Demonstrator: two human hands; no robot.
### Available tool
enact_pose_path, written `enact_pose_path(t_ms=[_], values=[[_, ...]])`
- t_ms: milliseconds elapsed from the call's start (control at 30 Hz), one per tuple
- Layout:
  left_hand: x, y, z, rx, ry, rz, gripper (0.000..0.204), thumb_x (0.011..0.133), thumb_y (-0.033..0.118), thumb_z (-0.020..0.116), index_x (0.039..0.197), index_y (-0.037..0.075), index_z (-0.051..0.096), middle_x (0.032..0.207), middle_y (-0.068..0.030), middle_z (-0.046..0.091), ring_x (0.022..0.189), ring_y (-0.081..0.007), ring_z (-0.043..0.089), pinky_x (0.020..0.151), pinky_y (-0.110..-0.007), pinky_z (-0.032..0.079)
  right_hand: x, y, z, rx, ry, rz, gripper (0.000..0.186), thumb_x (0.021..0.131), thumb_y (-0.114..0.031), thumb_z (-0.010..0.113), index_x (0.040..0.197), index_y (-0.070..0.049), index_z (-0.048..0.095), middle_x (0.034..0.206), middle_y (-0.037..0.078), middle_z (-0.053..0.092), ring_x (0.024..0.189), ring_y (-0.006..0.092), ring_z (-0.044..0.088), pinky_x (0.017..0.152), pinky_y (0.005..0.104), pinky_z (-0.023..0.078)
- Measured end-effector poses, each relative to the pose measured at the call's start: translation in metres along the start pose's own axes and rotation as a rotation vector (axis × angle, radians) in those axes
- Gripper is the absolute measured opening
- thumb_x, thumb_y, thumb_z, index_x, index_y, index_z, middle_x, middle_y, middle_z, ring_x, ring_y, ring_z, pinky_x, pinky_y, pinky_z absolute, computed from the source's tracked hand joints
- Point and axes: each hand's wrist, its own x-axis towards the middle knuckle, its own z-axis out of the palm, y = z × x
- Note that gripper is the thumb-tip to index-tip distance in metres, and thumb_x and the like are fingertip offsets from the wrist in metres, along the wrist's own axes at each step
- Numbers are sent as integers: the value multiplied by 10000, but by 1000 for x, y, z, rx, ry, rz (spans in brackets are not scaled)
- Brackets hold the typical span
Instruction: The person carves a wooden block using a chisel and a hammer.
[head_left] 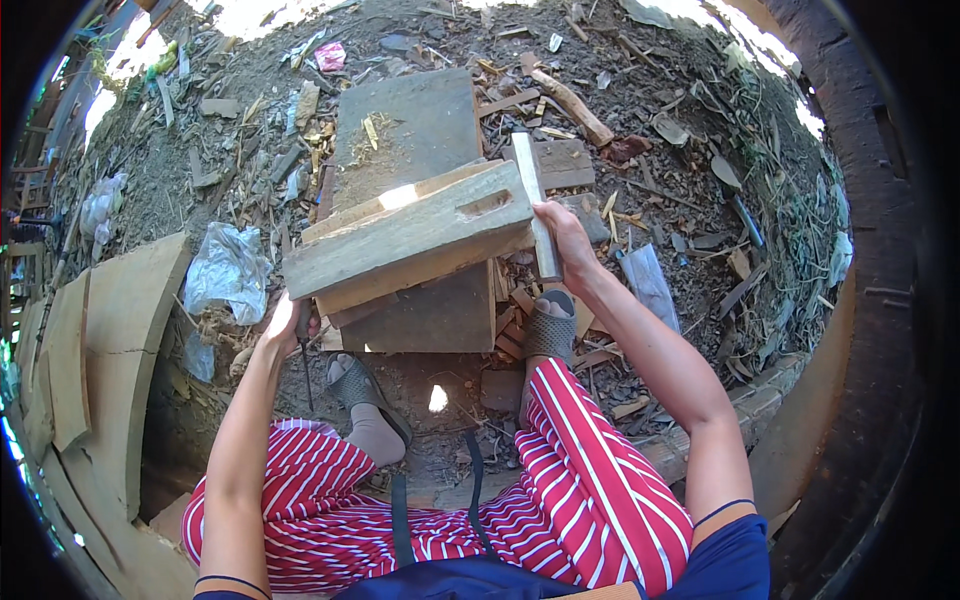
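A thick wooden beam [420, 225] with a cut slot near its right end lies tilted across a dark wooden block. Under the beam's left end, my left hand [290, 322] is closed round a dark thin-shafted tool [306, 365], its shaft pointing down; the tip's shape is too small to tell. My right hand [568, 240] grips a pale squared wooden bar [530, 170], upright against the beam's right end. Some of the right fingers are hidden behind the bar and beam. A second piece of wood [370, 210] shows behind the beam.
The dark wooden block [410, 115] stands between my sandalled feet, wood chips on its top. Scraps, sticks and a rounded branch [575, 105] litter the soil. Large curved boards [130, 330] lean at left, near a plastic bag [228, 270]. A dark timber [875, 300] edges the right.
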Motion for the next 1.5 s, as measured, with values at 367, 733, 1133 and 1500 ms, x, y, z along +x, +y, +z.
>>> enact_pose_path(t_ms=[367,733,1133,1500], values=[[-47,112,-13,398,468,723,476,848,101,689,1303,39,561,688,49,531,462,-35,420,404,-206,331,-13,25,-77,-688,247,-277,533,876,-364,601,1233,19,498,1081,203,624,940,267,633,833,384,493],[-174,192,75,485,295,1025,355,848,124,724,1193,74,657,983,-40,727,572,-6,536,489,-177,409,-73,35,-104,-714,273,-339,636,768,-346,766,1220,30,522,1072,167,654,969,242,639,838,347,498],[-218,175,75,692,220,1249,297,852,274,691,1070,72,691,863,-73,704,768,-147,649,729,-316,504,-177,-172,25,-884,54,-496,649,795,-322,714,1280,3,432,901,102,608,655,136,591,575,285,531],[-217,174,61,851,294,1391,285,829,244,680,1035,47,673,795,-129,680,680,-218,654,673,-370,520,-175,-203,63,-1052,42,-377,473,780,-258,715,1105,54,571,896,123,640,653,176,655,568,308,540]])
